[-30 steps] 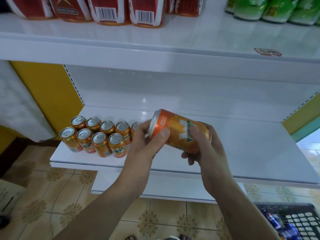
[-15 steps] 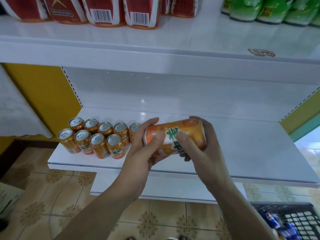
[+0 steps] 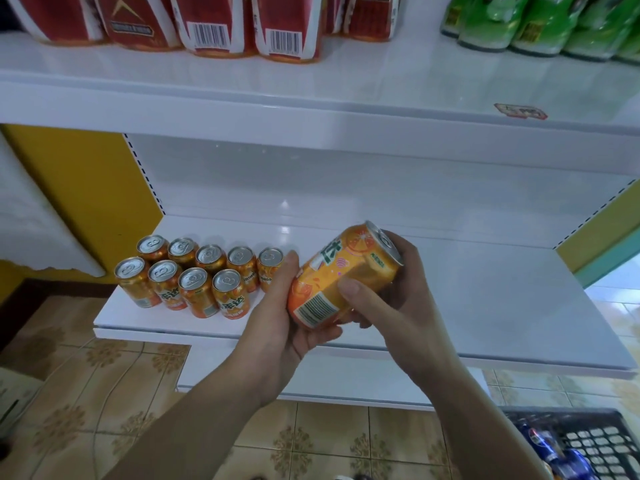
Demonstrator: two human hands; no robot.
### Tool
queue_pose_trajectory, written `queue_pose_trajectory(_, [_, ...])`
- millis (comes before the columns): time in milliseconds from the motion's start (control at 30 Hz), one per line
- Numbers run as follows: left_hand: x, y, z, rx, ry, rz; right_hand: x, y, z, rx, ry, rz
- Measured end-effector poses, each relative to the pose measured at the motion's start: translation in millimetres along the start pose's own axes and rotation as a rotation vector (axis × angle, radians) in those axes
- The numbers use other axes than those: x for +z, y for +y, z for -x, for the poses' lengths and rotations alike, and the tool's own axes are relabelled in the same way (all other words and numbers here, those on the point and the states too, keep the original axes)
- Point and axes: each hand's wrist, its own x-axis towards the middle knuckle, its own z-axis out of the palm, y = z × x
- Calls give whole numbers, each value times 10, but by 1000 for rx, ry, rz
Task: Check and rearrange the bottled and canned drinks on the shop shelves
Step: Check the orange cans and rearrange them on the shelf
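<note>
Orange drink can with a silver top [image 3: 346,275] hangs tilted between your two hands, in front of the white lower shelf [image 3: 485,306] and clear of its surface, lid end up and to the right, barcode panel turned toward you. Your left hand [image 3: 277,327] cups the base end from below, thumb raised along the side. Your right hand [image 3: 401,299] wraps the upper half with its fingers [image 3: 356,294] curled across the printed wall, so both sets of fingers are closed on this one can. That two-handed, slanted hold looks like a checking grip: it brings the label and code into your line of sight before you commit the can to a place. At the shelf's left end stand nine matching orange cans [image 3: 194,275], upright and packed in two rows, five behind and four in front, close to your left thumb. The open spot at the front row's right end is probably where this one belongs. A black plastic crate [image 3: 606,445] holding blue drinks sits on the floor at your lower right.
</note>
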Motion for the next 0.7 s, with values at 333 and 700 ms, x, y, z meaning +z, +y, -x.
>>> queue_pose_trajectory(333, [-60,20,26,440,-7,-464,94,1,79,-231,167,370])
queue_pose_trajectory(700, [136,-134,141,663,-234,-488,-117,249,124,-493,210,571])
